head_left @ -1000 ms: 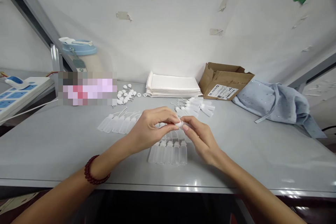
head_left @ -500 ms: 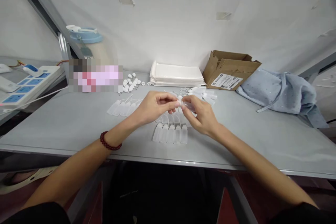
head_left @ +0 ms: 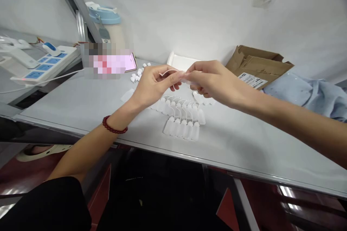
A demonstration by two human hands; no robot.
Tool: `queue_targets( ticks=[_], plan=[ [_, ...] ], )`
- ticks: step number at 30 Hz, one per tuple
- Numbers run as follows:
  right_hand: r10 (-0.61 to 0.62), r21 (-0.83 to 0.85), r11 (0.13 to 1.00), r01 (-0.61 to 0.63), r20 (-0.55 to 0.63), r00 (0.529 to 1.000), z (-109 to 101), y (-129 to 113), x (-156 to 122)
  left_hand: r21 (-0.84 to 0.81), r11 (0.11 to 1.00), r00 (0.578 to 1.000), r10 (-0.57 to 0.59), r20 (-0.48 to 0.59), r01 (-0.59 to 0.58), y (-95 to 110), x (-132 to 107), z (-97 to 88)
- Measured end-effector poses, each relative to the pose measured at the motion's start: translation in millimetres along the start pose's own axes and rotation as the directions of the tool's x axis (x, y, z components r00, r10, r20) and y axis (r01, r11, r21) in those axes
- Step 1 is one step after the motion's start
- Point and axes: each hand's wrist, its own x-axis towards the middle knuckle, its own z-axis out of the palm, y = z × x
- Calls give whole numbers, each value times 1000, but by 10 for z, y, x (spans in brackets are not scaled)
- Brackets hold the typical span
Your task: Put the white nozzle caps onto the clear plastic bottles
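Observation:
My left hand and my right hand meet above the table, fingertips pinched together. Between them is a small translucent plastic bottle, mostly covered by the fingers. A thin white strand curves out over my left fingers. Below the hands lies a front row of small translucent bottles, with white tops and thin curved strands. Another row of bottles lies just behind it. More bottles lie to the right, and part of one shows to the left.
Loose white caps lie behind my left hand. At the back are a white tray stack, an open cardboard box and light blue cloth. A phone, a blue-lidded jug and a power strip are left.
The view has turned and shifted. Both hands are higher over the table, and my right hand has rolled so its back shows more. The fingertips still meet at the small bottle.

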Motion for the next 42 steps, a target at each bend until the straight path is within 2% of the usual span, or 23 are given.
queue_targets(
  ticks=[3,6,9,11,14,16,17,18,20,21,22,23,25,26,28,29,33,35,37,38,40,41,42],
  plan=[
    [-174,-307,940,147,-63,983,138,77,-28,-11,992,977,-125,171,128,-62,31,-93],
    [-383,-517,810,278,-106,918,306,351,-60,-12,970,925,-227,304,242,-143,37,-97],
    [-507,-576,747,333,-167,846,408,692,-104,38,951,896,-303,323,308,-194,-1,12],
    [-521,-548,757,355,-178,835,410,857,-154,114,950,905,-311,289,290,-203,-55,127],
    [-451,-355,858,371,-177,875,338,936,-269,200,970,951,-184,249,135,-195,-155,304],
    [-317,-101,948,302,-210,925,290,905,-341,226,972,981,20,194,-65,-201,-209,391],
    [-233,54,967,249,-212,949,278,882,-363,233,953,972,156,175,-195,-213,-227,419],
    [-146,213,959,186,-191,971,276,860,-372,253,913,944,287,162,-320,-232,-238,436],
    [-3,482,875,47,-93,996,302,838,-357,315,800,859,477,186,-512,-280,-240,440],
    [49,569,822,-20,-36,998,325,838,-339,346,753,828,518,214,-560,-302,-232,430],
    [90,620,781,-73,5,996,351,846,-318,369,733,820,520,238,-572,-315,-221,416],
    [116,637,765,-95,9,993,376,857,-301,381,751,842,477,251,-539,-319,-208,399],
    [111,567,823,-34,-102,988,418,885,-286,365,861,926,268,265,-353,-292,-178,363],
    [75,481,876,25,-187,980,433,897,-292,345,910,951,133,279,-229,-266,-164,347],
    [-42,265,955,131,-317,948,453,916,-323,300,954,941,-84,327,-19,-209,-142,322],
    [-102,170,971,168,-342,934,461,923,-343,274,961,926,-141,352,42,-185,-136,314],
    [-292,-48,955,294,-352,889,505,934,-397,157,969,903,-234,360,188,-144,-140,315],
    [-320,-91,947,309,-378,869,534,930,-400,120,961,887,-277,370,250,-142,-156,330],
    [-290,-84,956,281,-416,862,554,919,-394,124,959,879,-284,382,256,-142,-181,350],
    [-269,-79,962,261,-434,860,555,912,-388,144,966,892,-253,376,213,-144,-196,361],
    [-187,-18,979,201,-455,871,540,897,-373,196,980,935,-88,344,21,-162,-228,387],
    [-112,57,987,153,-440,891,524,891,-362,225,967,943,37,332,-117,-179,-241,399],
    [-21,160,983,92,-396,918,504,887,-348,258,930,929,169,330,-261,-202,-251,410]
  ],
)
